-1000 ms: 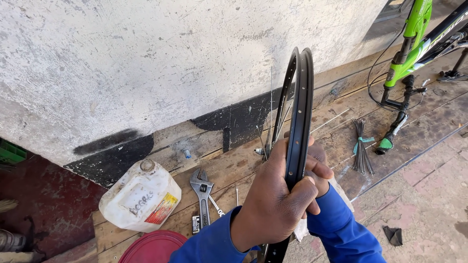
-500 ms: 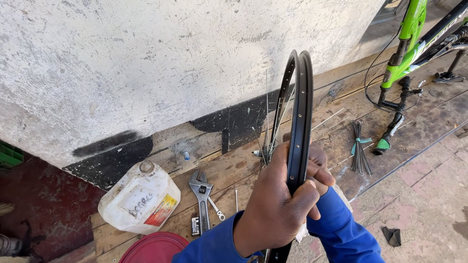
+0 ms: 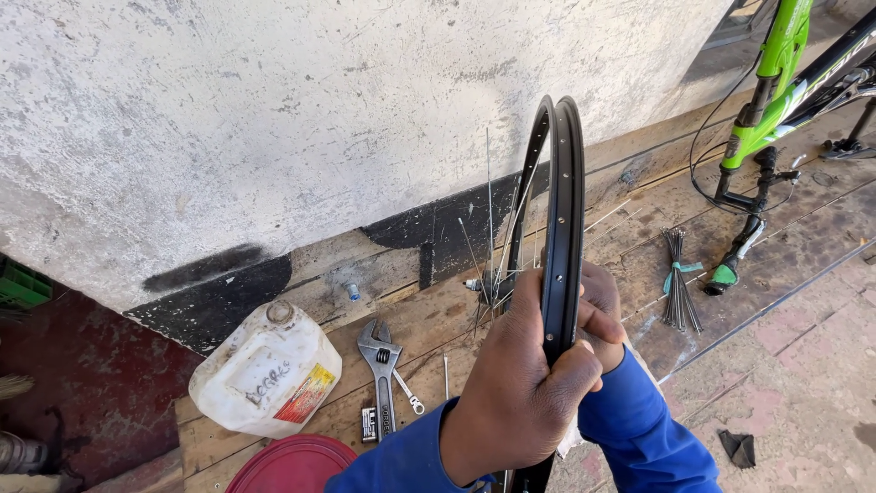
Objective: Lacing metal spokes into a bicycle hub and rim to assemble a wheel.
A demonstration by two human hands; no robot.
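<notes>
While both hands close in at lower centre of the frame, the black bicycle rim (image 3: 564,219) stands upright and edge-on to the camera, rising from the grip to just above mid-frame; the left hand (image 3: 516,393) is wrapped round the rim's near edge, fingers curled tight and thumb pressed over the top; the right hand (image 3: 600,310) sits on the far side, fingers folded against the rim, though how firmly they clasp it I cannot tell; blue sleeves (image 3: 639,434) run down to the bottom edge; thin spokes (image 3: 493,246) fan out from a hub (image 3: 484,285) just left of the rim. Down on the wooden boards (image 3: 429,319), an adjustable wrench (image 3: 380,365) lies left of centre, beside a white plastic jug (image 3: 265,370) at lower left; a red lid (image 3: 292,466) peeks in at the bottom; a tied bundle of spokes (image 3: 677,278) rests to the right; a green bicycle frame (image 3: 776,82) leans at upper right; the rough whitewashed wall (image 3: 274,119) fills the top.
</notes>
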